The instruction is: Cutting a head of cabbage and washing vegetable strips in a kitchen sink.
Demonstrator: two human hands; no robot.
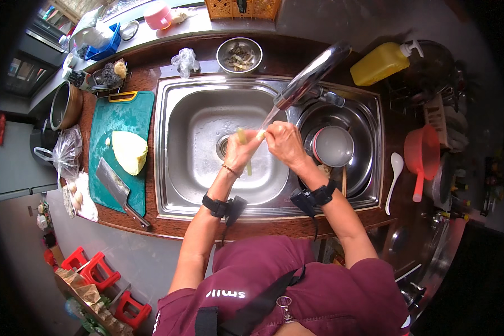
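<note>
Over the left half of a stainless steel sink (pixel 231 195), my left hand (pixel 240 152) grips a thin pale green vegetable stalk (pixel 241 135), which is blurred. The stalk sticks out above and below the hand. My right hand (pixel 287 142) meets its fingertips, pinching a small pale yellowish bit (pixel 261 134) of vegetable. Water (pixel 270 116) runs from the chrome faucet (pixel 313 75) onto the fingers. Behind my left hand, the drain (pixel 222 145) is partly hidden. Both wrists wear black straps.
On the left, a green cutting board (pixel 122 109) bears a pale vegetable chunk (pixel 129 152) and a cleaver (pixel 113 181). A metal bowl of scraps (pixel 239 54) stands behind the sink. The right basin holds a pan (pixel 363 168) and a pot (pixel 335 146). A white spoon (pixel 395 176) lies beside a red dipper (pixel 422 153).
</note>
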